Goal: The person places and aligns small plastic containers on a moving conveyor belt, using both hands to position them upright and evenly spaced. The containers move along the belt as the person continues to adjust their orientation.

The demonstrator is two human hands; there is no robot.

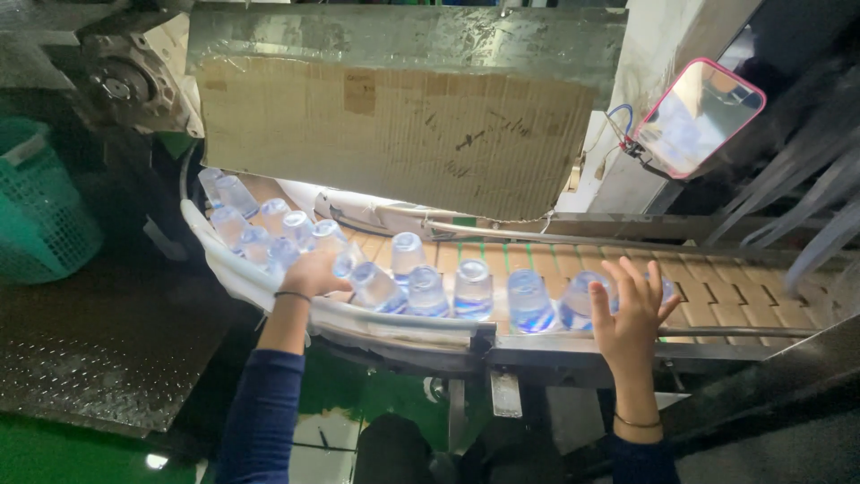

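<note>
Several clear plastic bottles [472, 289] stand in a row on a tan slatted conveyor belt [717, 285] that curves away to the upper left. My left hand [313, 273] reaches over the white guide rail [269, 289] and rests against a bottle [374, 287] at the curve; its fingers curl around it, though how firm the hold is I cannot tell. My right hand [632, 314] is raised at the belt's near edge, fingers spread, touching the side of a bottle [580, 300]. More bottles [235, 197] crowd the far curve under the light.
A torn cardboard sheet [394, 134] hangs over the belt as a hood. A pink-framed mirror [700, 116] is fixed at the upper right. A green plastic basket [40, 211] stands at the left beside a dark checker-plate step [98, 350]. The floor below is green.
</note>
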